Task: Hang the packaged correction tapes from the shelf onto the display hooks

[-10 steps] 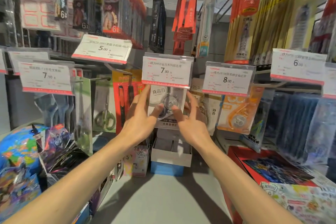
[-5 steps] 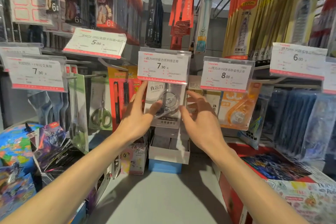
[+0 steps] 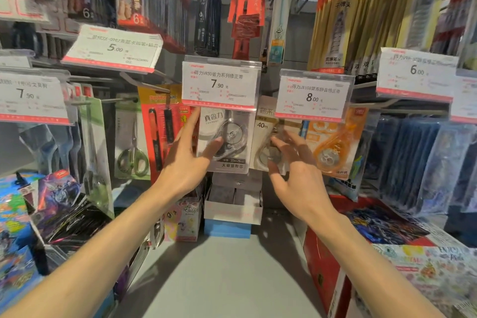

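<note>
A white-carded correction tape pack (image 3: 232,137) with a clear dispenser hangs under the 7.90 price tag (image 3: 220,82); the hook itself is hidden behind that tag. My left hand (image 3: 185,162) holds the pack at its left edge, thumb pressed on the front and fingers behind. My right hand (image 3: 296,175) is off the pack, fingers spread, in front of the neighbouring beige 40m correction tape pack (image 3: 263,131). An open white box (image 3: 232,212) stands on the grey shelf (image 3: 219,279) just below; I cannot tell what is in it.
An orange correction tape pack (image 3: 335,147) hangs right under the 8.00 tag (image 3: 312,97). Scissors (image 3: 133,157) and a red pen pack (image 3: 162,126) hang left. A red box (image 3: 325,266) stands at the right shelf edge, with toy packs (image 3: 51,214) on the left.
My right hand has let go of the white pack and shifted right, in front of the beige pack. My left hand keeps its hold. The view has come closer to the display.
</note>
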